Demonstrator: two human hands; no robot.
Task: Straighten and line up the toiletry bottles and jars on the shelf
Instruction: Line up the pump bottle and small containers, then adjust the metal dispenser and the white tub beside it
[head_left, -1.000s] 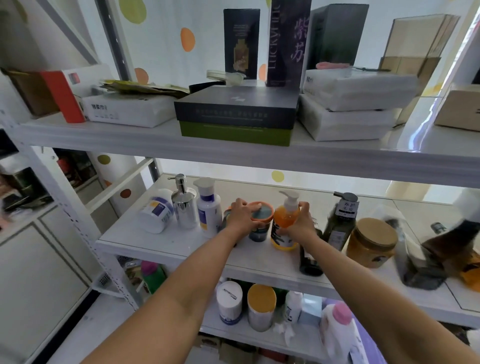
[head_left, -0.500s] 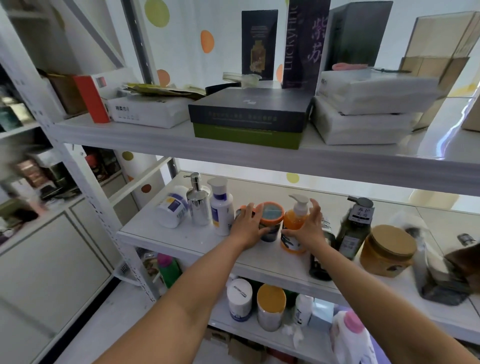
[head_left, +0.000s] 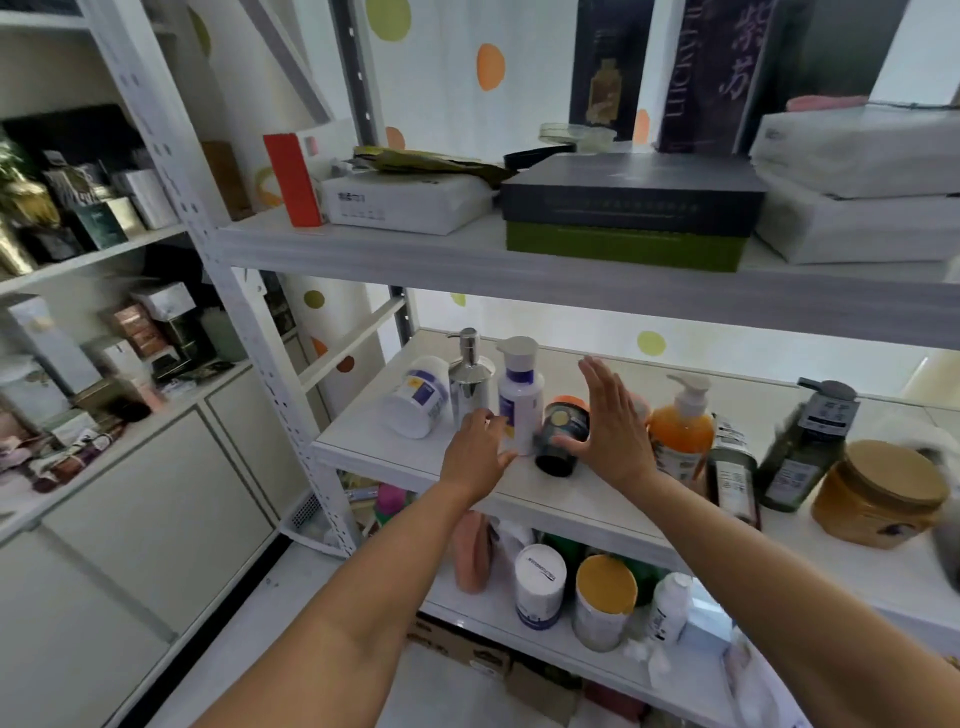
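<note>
On the white middle shelf (head_left: 566, 499) stand, from left, a white jar (head_left: 415, 397) lying on its side, a chrome pump dispenser (head_left: 470, 382), a white bottle (head_left: 521, 395), a dark jar (head_left: 562, 435) tilted on its side, an orange pump bottle (head_left: 681, 426), a dark slim bottle (head_left: 732, 475), a green pump bottle (head_left: 802, 452) and a tan jar (head_left: 880, 493). My left hand (head_left: 478, 452) hovers open in front of the chrome dispenser and white bottle. With fingers straight, my right hand (head_left: 613, 426) is held upright just right of the dark jar.
The upper shelf (head_left: 467, 254) overhead carries boxes and wrapped packs. A lower shelf holds more jars and bottles (head_left: 540, 584). A white upright post (head_left: 249, 312) borders the shelf on the left, with a cabinet of small boxes (head_left: 78, 332) beyond it.
Both hands let go of the dark jar and orange pump bottle and shifted left. The dark jar now lies tilted. The camera moved closer and turned left.
</note>
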